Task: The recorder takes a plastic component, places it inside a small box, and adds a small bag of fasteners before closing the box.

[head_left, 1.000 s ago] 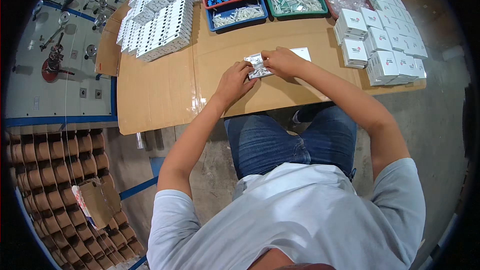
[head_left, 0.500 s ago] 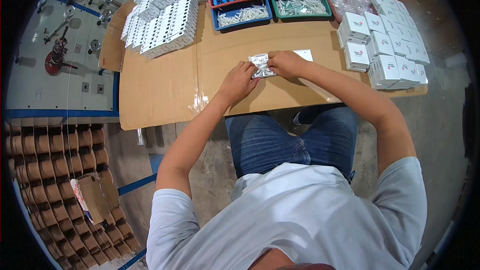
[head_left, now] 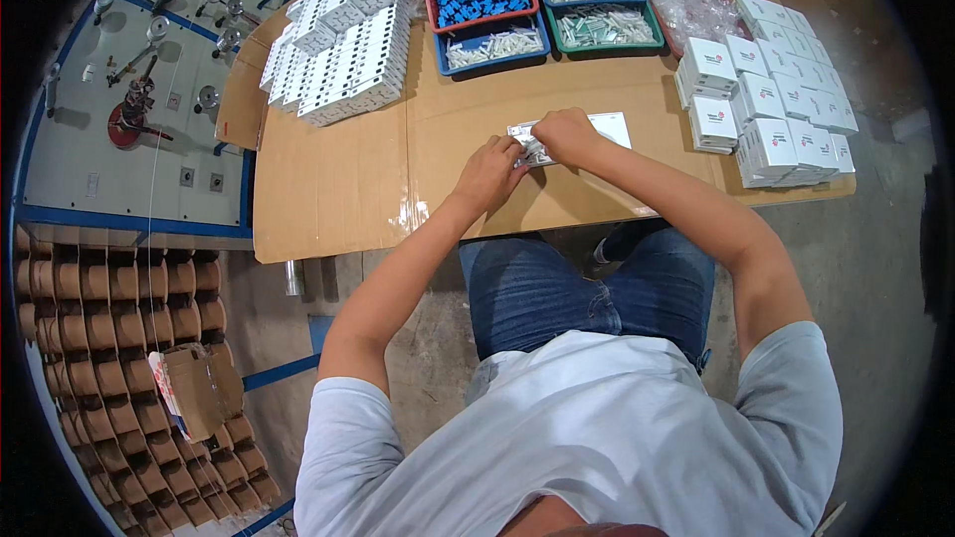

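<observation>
A small open white box [head_left: 613, 129] lies in front of me on the cardboard tabletop, its flat white flap stretching out to the right under my right wrist. Small white parts [head_left: 534, 152] show inside its left end, between my hands. My left hand [head_left: 489, 173] grips the box's left end, thumb at the near side and fingers curled over the edge. From the right, my right hand [head_left: 568, 138] reaches over the box with fingers bent and pressed together at its contents. What those fingertips hold is hidden.
Stacked white dotted pieces [head_left: 348, 60] stand at the left, and closed white boxes [head_left: 771, 144] at the right. Along the back are a red tray [head_left: 434, 28] of blue parts, blue and green trays [head_left: 660, 40] of small white pieces and bags, and clear plastic bags [head_left: 686, 2].
The whole view has shifted slightly. My right hand has curled more over the box, covering more of its contents; my left hand stays at the left end.
</observation>
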A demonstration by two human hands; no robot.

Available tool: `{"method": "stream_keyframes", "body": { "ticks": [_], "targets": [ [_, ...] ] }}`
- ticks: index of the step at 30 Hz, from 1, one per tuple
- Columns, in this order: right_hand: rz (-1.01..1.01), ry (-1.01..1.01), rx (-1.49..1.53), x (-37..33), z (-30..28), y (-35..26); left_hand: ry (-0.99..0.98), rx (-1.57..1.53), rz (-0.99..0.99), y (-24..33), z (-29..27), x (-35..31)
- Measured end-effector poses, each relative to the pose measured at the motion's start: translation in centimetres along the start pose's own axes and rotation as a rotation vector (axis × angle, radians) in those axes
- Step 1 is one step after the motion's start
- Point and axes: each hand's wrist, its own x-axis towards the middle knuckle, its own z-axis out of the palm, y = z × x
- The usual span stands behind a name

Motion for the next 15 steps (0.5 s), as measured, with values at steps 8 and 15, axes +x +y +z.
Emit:
{"method": "stream_keyframes", "body": {
  "ticks": [8,15],
  "targets": [
    [-0.123,0.083,-0.075,-0.5,0.7,0.9,0.041,0.038,-0.078,0.4,1.4,-0.3],
    [-0.118,-0.117,0.066,-0.4,0.2,2.0,0.143,-0.067,-0.066,0.5,1.7,-0.8]
  ]
}}
